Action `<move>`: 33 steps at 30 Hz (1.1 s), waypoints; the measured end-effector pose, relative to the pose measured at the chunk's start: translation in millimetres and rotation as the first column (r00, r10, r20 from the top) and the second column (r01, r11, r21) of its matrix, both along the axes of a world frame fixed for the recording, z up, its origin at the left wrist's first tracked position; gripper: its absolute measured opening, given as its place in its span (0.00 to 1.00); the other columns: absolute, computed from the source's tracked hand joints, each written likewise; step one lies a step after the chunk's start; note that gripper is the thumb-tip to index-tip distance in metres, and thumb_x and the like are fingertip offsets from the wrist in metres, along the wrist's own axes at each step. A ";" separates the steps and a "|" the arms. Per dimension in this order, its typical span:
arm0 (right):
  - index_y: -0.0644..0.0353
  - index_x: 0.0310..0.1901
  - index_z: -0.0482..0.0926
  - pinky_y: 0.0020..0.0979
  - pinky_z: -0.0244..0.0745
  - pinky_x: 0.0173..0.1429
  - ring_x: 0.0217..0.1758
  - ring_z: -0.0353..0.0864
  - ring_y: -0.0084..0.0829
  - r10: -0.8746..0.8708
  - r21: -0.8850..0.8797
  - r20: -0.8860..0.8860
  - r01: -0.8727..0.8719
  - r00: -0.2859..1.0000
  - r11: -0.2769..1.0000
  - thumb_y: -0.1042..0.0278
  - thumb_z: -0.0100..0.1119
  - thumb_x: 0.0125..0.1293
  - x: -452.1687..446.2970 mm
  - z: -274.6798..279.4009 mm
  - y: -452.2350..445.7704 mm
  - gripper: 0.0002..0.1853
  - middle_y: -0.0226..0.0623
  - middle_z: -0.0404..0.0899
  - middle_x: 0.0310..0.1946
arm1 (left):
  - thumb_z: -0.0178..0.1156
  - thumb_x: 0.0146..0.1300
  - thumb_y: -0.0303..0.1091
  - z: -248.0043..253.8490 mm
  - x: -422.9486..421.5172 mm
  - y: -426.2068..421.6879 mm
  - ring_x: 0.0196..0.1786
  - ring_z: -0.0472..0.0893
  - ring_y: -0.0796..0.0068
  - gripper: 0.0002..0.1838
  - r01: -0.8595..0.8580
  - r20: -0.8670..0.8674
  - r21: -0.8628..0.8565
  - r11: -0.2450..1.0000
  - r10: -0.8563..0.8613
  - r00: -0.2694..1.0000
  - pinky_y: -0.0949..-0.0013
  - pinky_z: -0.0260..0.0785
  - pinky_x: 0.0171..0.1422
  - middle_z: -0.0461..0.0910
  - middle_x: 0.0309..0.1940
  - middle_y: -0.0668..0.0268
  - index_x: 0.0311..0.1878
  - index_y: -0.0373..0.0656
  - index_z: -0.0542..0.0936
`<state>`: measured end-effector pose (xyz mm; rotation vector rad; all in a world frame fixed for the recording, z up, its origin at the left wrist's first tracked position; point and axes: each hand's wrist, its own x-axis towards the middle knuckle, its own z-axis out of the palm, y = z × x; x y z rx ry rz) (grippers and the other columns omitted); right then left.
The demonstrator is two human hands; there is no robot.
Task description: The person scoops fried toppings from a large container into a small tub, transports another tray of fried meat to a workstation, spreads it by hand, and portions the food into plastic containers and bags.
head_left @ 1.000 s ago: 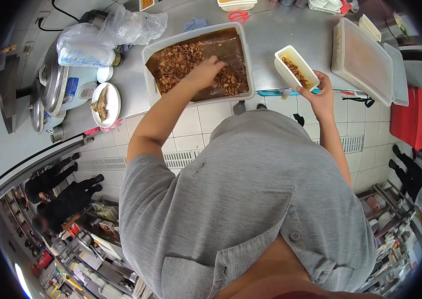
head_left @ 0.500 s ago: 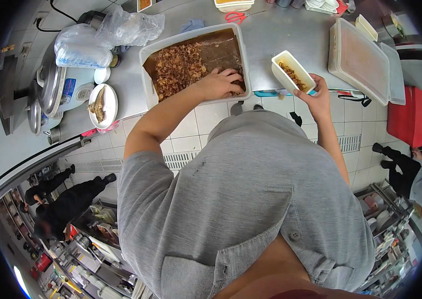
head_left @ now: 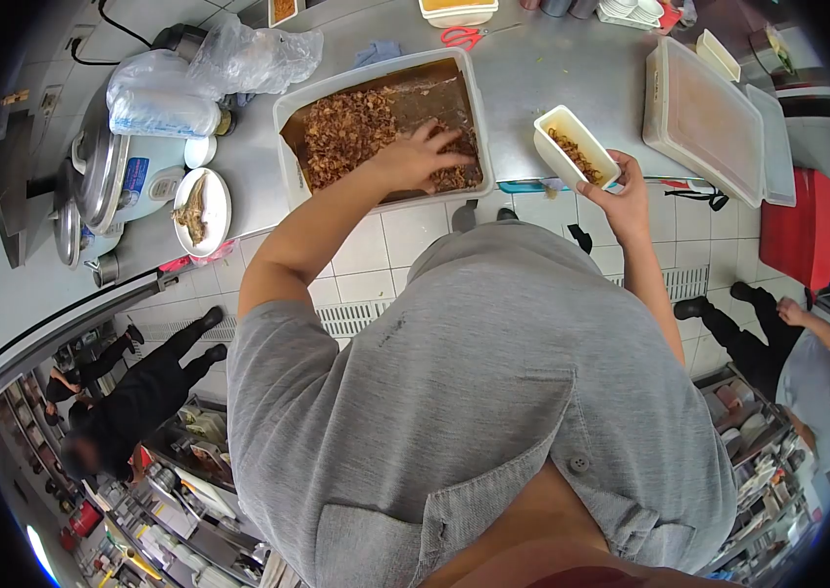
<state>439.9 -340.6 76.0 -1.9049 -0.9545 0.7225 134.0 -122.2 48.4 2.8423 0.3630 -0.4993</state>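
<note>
My left hand (head_left: 418, 157) is inside a large plastic tub (head_left: 284, 162), fingers spread over its right half. Brown crispy flakes that look like fried shallots (head_left: 344, 132) are heaped at the tub's left, on brown lining paper (head_left: 431, 93). Some flakes lie below my left fingertips; whether any stick to them I cannot tell. With my right hand (head_left: 623, 196) I grip a small white oblong container (head_left: 554, 147) by its near right end, thumb on the near wall. It is at the counter edge and holds some brown flakes (head_left: 577, 155).
Red scissors (head_left: 462, 37) lie behind the tub on the steel counter (head_left: 532, 73). To the right is a lidded plastic box (head_left: 709, 118). A white plate (head_left: 221, 211) with food and a plastic bag (head_left: 258, 59) are on the left. Other people (head_left: 155, 392) stand behind me on both sides.
My left hand has shifted slightly left and lifted, its fingers spreading wider. My right hand and the small container have barely moved. People behind have shifted their legs and arms.
</note>
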 end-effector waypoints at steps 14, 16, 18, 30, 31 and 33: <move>0.65 0.61 0.73 0.34 0.82 0.56 0.56 0.79 0.32 0.109 0.085 0.015 -0.110 0.994 0.990 0.66 0.82 0.46 -16.9 22.0 16.5 0.39 0.41 0.80 0.52 | 0.61 0.60 0.24 -45.3 -14.6 10.6 0.62 0.77 0.60 0.18 -0.045 0.262 -0.083 0.996 0.065 0.963 0.60 0.80 0.55 0.78 0.59 0.67 0.54 0.49 0.81; 0.63 0.61 0.72 0.36 0.85 0.56 0.57 0.79 0.34 0.126 0.097 -0.015 -0.124 0.992 0.988 0.70 0.80 0.46 -26.6 27.9 24.4 0.39 0.40 0.78 0.55 | 0.64 0.57 0.21 -39.0 -18.1 20.9 0.54 0.82 0.60 0.16 -0.157 0.348 -0.502 0.850 0.365 0.864 0.61 0.78 0.56 0.83 0.48 0.64 0.49 0.44 0.83; 0.59 0.63 0.72 0.41 0.84 0.58 0.62 0.77 0.32 0.188 0.091 -0.104 -0.179 0.977 0.980 0.71 0.80 0.47 -31.9 29.5 34.3 0.39 0.37 0.76 0.59 | 0.66 0.57 0.19 -21.2 -19.7 29.2 0.50 0.84 0.63 0.14 -0.255 0.276 -0.579 0.774 0.481 0.832 0.64 0.78 0.57 0.84 0.47 0.62 0.47 0.41 0.83; 0.59 0.64 0.72 0.40 0.83 0.58 0.63 0.77 0.36 0.531 0.048 -0.028 -0.530 0.847 0.847 0.74 0.79 0.43 -68.0 51.8 95.5 0.41 0.41 0.74 0.60 | 0.67 0.56 0.21 138.0 25.1 14.1 0.49 0.83 0.61 0.15 0.124 0.549 -0.172 0.977 -0.010 0.835 0.61 0.76 0.54 0.81 0.51 0.64 0.47 0.46 0.84; 0.60 0.64 0.72 0.38 0.83 0.58 0.61 0.78 0.36 0.556 0.062 0.005 -0.556 0.831 0.829 0.74 0.79 0.43 -68.8 44.7 100.5 0.41 0.41 0.74 0.59 | 0.68 0.55 0.24 135.4 27.5 9.4 0.50 0.82 0.58 0.16 0.139 0.554 -0.151 0.979 -0.033 0.832 0.57 0.76 0.54 0.80 0.52 0.66 0.48 0.49 0.84; 0.60 0.64 0.72 0.38 0.83 0.58 0.61 0.78 0.35 0.568 0.064 0.019 -0.568 0.823 0.820 0.74 0.79 0.43 -72.3 47.1 105.6 0.41 0.41 0.74 0.59 | 0.68 0.56 0.25 137.7 25.5 5.0 0.50 0.83 0.58 0.15 0.094 0.493 -0.176 0.980 0.005 0.870 0.57 0.76 0.53 0.80 0.52 0.66 0.48 0.49 0.84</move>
